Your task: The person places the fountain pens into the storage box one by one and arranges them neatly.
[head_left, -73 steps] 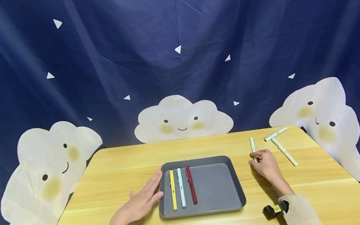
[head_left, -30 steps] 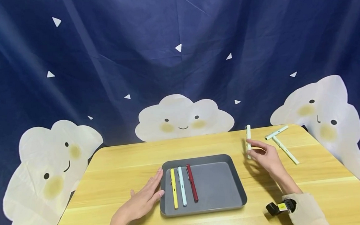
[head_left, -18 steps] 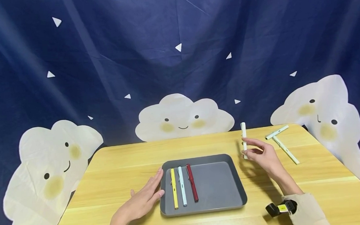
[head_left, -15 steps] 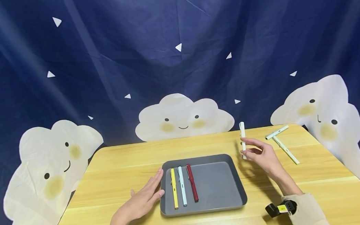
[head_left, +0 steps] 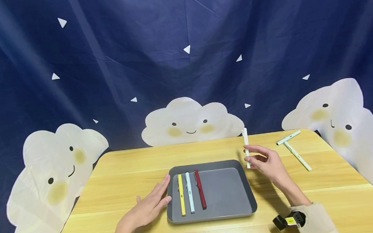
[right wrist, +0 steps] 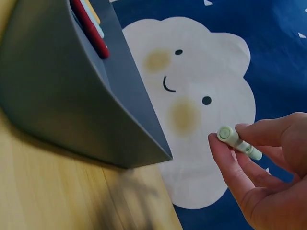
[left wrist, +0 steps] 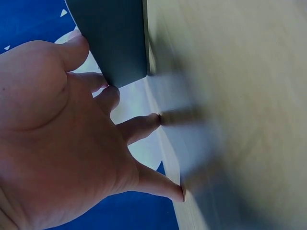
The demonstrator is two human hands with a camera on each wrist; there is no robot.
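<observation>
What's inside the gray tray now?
The gray tray holds a yellow pen, a light blue pen and a dark red pen, side by side. What lies directly beneath them is covered and can't be seen.

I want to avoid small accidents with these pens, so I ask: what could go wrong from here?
The right hand pinches the pale pen with its fingertips, so it might slip and drop. The gray tray has raised walls; the pen could catch them if carried in too low. The left hand is at the tray's side; a push there might shift the yellow pen, light blue pen and dark red pen.
</observation>
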